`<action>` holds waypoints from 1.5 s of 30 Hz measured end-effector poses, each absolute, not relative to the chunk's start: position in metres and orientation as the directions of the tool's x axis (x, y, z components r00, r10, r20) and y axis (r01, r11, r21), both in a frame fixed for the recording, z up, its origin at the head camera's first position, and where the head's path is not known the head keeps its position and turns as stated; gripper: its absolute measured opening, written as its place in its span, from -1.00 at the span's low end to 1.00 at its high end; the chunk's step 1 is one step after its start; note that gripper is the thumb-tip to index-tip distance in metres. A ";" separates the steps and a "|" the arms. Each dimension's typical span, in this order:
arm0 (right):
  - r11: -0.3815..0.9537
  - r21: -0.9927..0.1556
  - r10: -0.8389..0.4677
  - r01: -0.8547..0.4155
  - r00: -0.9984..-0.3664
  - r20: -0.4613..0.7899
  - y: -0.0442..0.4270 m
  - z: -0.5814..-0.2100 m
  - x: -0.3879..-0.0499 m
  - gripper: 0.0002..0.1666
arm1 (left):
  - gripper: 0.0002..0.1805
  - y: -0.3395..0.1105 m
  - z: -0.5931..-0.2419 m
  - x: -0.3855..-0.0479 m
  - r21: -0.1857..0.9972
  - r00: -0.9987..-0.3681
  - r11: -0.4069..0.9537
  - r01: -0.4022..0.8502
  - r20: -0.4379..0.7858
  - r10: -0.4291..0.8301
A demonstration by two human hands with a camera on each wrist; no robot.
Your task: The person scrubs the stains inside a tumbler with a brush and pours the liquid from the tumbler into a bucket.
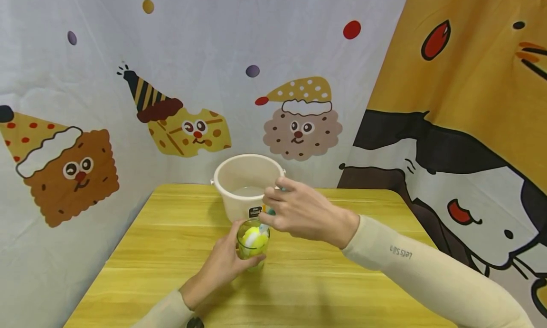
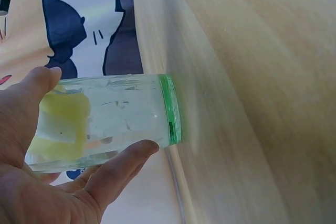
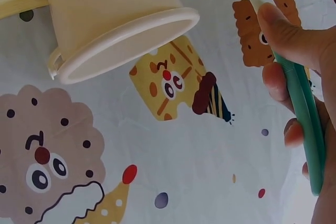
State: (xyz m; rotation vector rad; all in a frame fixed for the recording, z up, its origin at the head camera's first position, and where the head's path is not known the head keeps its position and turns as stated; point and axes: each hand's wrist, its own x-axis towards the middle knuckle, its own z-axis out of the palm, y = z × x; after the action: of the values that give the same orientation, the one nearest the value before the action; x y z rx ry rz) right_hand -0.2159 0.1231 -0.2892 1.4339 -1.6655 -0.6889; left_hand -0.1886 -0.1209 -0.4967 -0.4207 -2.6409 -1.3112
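Two hands (image 1: pixel 224 259) (image 1: pixel 305 211) tight round glass (image 2: pixel 126 111) and teal handle (image 3: pixel 311 150); yellow table (image 1: pixel 171 242), cartoon-print backdrop (image 1: pixel 192 43)

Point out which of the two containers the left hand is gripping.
The clear, green-based cylindrical glass: the left hand curls round it, while the larger cream plastic bucket stands behind, apart from that hand.

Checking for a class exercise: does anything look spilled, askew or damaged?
Nothing stands out. The left hand holds the glass with the yellow sponge-like piece inside, the right hand grips the teal handle, the bucket stands upright, and no spill shows on the table.
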 end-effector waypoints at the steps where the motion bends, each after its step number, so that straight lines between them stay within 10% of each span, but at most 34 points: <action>1: 0.209 0.825 -0.972 -0.525 -0.022 0.233 0.123 -0.290 -0.215 -0.71 | 0.12 -0.121 -0.497 -0.189 0.752 -0.946 0.575 0.324 0.271 0.179; 45: 0.361 0.794 -0.927 -0.490 -0.092 0.364 0.115 -0.311 -0.210 -0.89 | 0.10 -0.120 -0.495 -0.188 0.756 -0.948 0.573 0.317 0.258 0.184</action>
State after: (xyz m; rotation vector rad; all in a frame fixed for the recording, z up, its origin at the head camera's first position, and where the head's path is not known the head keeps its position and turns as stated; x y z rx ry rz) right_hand -0.2102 0.1150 -0.3106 1.2619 -1.7281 -0.6129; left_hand -0.1883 -0.1205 -0.4952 -0.4254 -2.6499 -1.3197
